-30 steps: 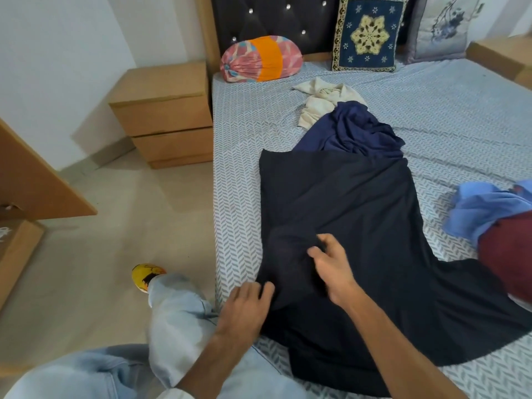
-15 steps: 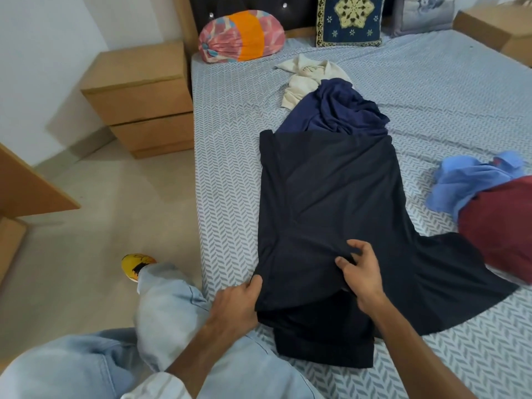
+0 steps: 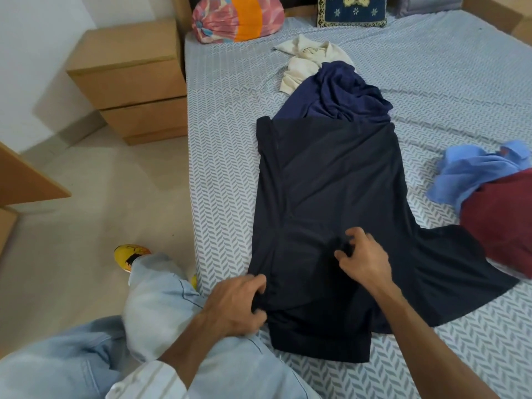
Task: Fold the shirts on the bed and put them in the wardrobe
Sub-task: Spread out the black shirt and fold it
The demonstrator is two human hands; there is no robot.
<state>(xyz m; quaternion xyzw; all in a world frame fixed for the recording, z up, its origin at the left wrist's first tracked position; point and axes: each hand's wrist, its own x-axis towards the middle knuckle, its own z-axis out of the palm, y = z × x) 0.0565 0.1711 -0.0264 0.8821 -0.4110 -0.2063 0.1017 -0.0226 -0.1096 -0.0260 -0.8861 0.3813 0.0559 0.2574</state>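
Observation:
A black shirt [image 3: 331, 182] lies spread lengthwise on the bed [image 3: 227, 168], its left side folded inward and one sleeve stretched out to the right. My left hand [image 3: 236, 303] grips the shirt's near left edge at the bed's side. My right hand [image 3: 364, 257] pinches a pucker of the black cloth near the shirt's middle. A crumpled navy shirt [image 3: 336, 93] and a cream shirt [image 3: 305, 59] lie beyond it. A light blue shirt [image 3: 472, 171] and a maroon shirt [image 3: 501, 223] are heaped at the right.
A wooden nightstand [image 3: 126, 79] stands left of the bed. Pillows [image 3: 236, 18] line the headboard. My knee in light jeans [image 3: 161, 300] leans at the bed's edge, a yellow shoe [image 3: 129, 254] on the floor. A wooden panel [image 3: 23, 182] juts in at far left.
The view has tilted down and nearer. My left hand closed tighter on the shirt's left edge. My right hand stayed on the fold, pinching the cloth.

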